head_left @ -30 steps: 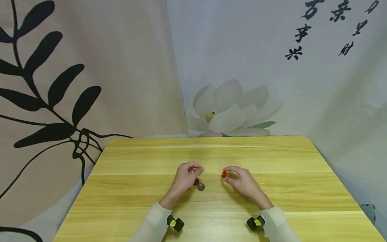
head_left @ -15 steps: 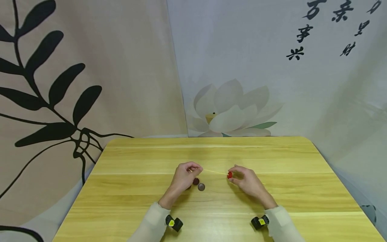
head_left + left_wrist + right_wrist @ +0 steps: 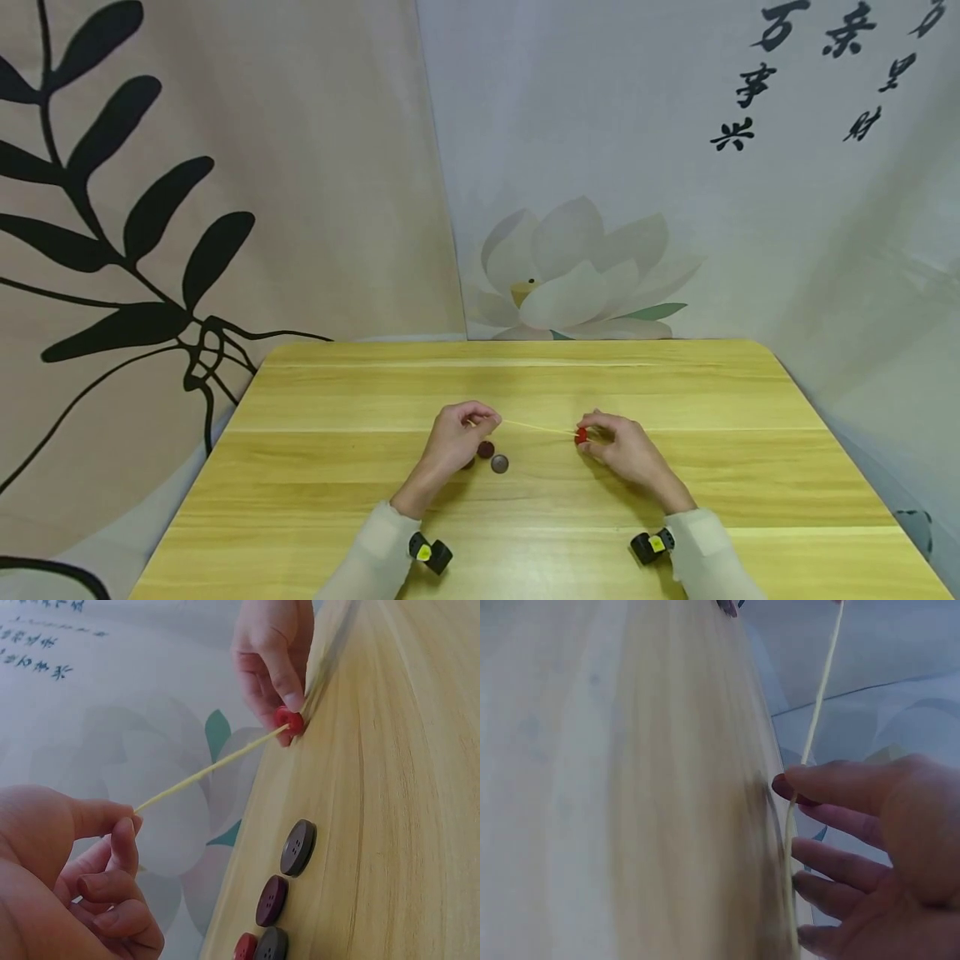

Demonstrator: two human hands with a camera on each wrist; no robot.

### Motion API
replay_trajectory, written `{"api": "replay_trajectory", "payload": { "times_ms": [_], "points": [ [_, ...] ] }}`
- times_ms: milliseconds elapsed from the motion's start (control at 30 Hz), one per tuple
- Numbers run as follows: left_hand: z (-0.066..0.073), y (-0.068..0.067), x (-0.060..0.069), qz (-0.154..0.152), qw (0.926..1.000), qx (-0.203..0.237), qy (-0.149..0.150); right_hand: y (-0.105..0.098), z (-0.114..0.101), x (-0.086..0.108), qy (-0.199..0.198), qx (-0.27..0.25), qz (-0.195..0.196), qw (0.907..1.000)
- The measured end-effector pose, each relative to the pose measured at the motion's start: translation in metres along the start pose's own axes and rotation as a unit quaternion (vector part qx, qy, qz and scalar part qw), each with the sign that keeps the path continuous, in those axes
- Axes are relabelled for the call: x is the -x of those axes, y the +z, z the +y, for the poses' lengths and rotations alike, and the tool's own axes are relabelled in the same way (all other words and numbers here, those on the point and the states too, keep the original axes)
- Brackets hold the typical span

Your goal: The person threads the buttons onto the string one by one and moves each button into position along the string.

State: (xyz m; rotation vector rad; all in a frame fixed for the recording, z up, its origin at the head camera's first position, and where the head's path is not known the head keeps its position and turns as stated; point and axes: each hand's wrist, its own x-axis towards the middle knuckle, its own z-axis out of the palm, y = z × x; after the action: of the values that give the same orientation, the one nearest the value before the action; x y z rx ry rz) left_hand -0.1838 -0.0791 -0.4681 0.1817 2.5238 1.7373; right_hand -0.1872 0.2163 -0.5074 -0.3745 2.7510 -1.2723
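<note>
In the head view my left hand (image 3: 456, 437) pinches one end of a thin yellow string (image 3: 536, 427) between thumb and fingertips. My right hand (image 3: 626, 450) grips a red button (image 3: 581, 436) by its edge, thumb against fingers. Taut, the string runs from the left fingertips to the button, as the left wrist view shows with the string (image 3: 210, 769) meeting the face of the red button (image 3: 289, 720). Beyond the button, the right wrist view has the string (image 3: 788, 870) hanging past the right fingers. Both hands are raised off the table.
Under and beside the left hand lie loose buttons on the wooden table (image 3: 675, 375): a grey one (image 3: 499, 463), a maroon one (image 3: 486, 450), and, in the left wrist view, another dark one (image 3: 273, 946) and a red one (image 3: 245, 947). A printed cloth hangs behind.
My right hand has moved rightward with the red button, away from the left hand, and the stretch of string between them has grown longer. The left hand has barely moved.
</note>
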Motion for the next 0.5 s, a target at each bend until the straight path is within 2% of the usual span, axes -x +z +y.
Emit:
{"api": "replay_trajectory", "payload": {
  "times_ms": [233, 500],
  "points": [
    [-0.0031, -0.0010, -0.0001, 0.003, 0.9999, 0.004, -0.010, -0.0016, 0.0046, -0.0003, 0.006, -0.002, -0.007, 1.0000],
    [-0.0032, -0.0050, -0.0028, 0.008, 0.9999, 0.012, -0.004, -0.0037, 0.0058, -0.0020, 0.001, 0.009, -0.010, 0.9999]
  ]
}}
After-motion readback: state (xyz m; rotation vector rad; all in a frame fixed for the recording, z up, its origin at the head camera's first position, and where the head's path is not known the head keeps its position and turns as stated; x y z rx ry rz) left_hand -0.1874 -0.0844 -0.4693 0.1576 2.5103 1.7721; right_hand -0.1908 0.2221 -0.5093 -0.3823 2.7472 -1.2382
